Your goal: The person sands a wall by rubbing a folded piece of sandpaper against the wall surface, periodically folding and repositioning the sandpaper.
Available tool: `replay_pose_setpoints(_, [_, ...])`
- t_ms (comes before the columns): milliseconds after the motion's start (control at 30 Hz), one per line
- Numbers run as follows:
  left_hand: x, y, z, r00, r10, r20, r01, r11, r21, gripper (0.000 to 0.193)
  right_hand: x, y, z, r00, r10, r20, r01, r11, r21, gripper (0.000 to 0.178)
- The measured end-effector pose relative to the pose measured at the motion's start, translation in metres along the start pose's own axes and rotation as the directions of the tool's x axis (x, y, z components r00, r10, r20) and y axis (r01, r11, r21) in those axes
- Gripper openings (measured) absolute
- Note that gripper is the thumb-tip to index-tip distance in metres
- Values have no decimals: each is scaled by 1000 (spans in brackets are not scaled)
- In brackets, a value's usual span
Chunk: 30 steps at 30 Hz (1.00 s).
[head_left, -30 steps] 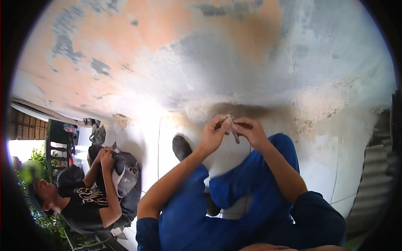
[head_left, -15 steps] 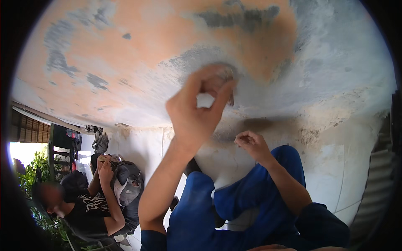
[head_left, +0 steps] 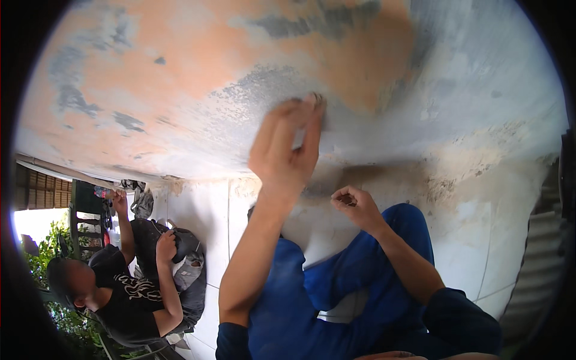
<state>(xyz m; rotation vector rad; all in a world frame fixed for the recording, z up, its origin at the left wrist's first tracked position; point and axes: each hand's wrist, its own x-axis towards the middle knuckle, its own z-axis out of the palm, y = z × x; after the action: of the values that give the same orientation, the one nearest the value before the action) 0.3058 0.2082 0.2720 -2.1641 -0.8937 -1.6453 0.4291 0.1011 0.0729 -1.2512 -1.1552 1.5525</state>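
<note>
My left hand (head_left: 283, 147) reaches up to the wall (head_left: 198, 45), fingers pinched together. A small thin piece (head_left: 317, 98) shows at its fingertips, against the wall; its kind is blurred. The fingertips are beside a rough grey patch (head_left: 258, 84) where the peach and white paint is worn away. Lower down, above my bent knee, my right hand (head_left: 362, 207) is curled closed with something dark and thin (head_left: 345, 198) in the fingers, too small to make out. It stays apart from the wall.
To the left another person (head_left: 135, 288) in a black T-shirt sits with one hand raised, beside dark bags (head_left: 192, 270). White floor tiles (head_left: 471, 240) lie under my blue trousers (head_left: 366, 276). A corrugated sheet (head_left: 534, 264) stands at the right.
The view has shifted slightly. My left hand has turned more upright at the wall, its fingers closer together. The other person has lifted one hand away from the other.
</note>
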Motion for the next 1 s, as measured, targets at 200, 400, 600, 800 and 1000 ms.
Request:
replay_pose_setpoints(200, [29,1,5,991,15,-134,-24,997,-68,26,2,10,3,1000,16,-3,-16,1000,-16,26])
replay_pose_setpoints(400, [26,2,9,989,17,-144,-20,1000,-14,26,1,6,5,1000,-6,-6,6,1000,-9,26])
replay_pose_setpoints(600, [3,-1,2,997,-76,5,76,996,-46,23,5,10,2,1000,-12,-1,12,998,-56,26])
replay_pose_setpoints(800, [50,8,1,973,-136,-186,98,974,-203,20,1,2,6,1000,-23,3,23,999,-37,25])
replay_pose_setpoints(1000, [0,0,3,998,-61,-8,61,998,-35,23,7,18,1,999,-31,-28,29,998,-54,26])
